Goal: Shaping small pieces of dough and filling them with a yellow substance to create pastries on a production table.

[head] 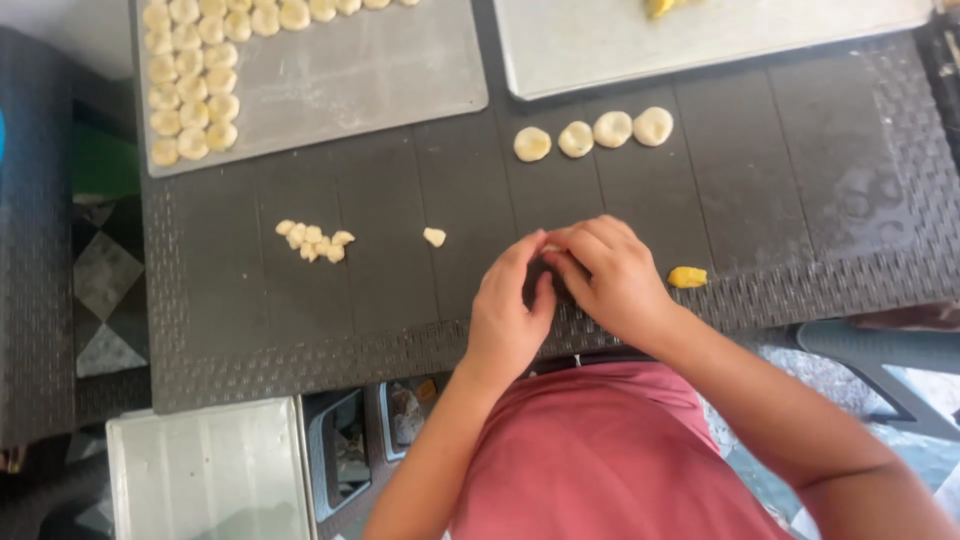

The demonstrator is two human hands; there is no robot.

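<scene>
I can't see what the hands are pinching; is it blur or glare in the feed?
Head view: soft and slightly blurred overall; even daylight, no harsh glare, a mild sheen on the tray. The left hand and right hand cover the dough piece.

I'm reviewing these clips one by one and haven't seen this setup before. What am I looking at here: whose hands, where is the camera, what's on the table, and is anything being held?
There is no machine here. One camera sits on a person's head and looks down, so the red shirt at the bottom belongs to the wearer. Both bare hands meet over a dark woven-edged table. The left hand and the right hand pinch a small pale dough piece between the fingertips; most of it is hidden.

On the table lie four flattened dough rounds in a row, a cluster of small dough chunks, one single chunk, and a yellow lump beside the right hand. At the upper left, a metal tray carries rows of shaped dough pieces. A second tray sits at the upper right.
</scene>
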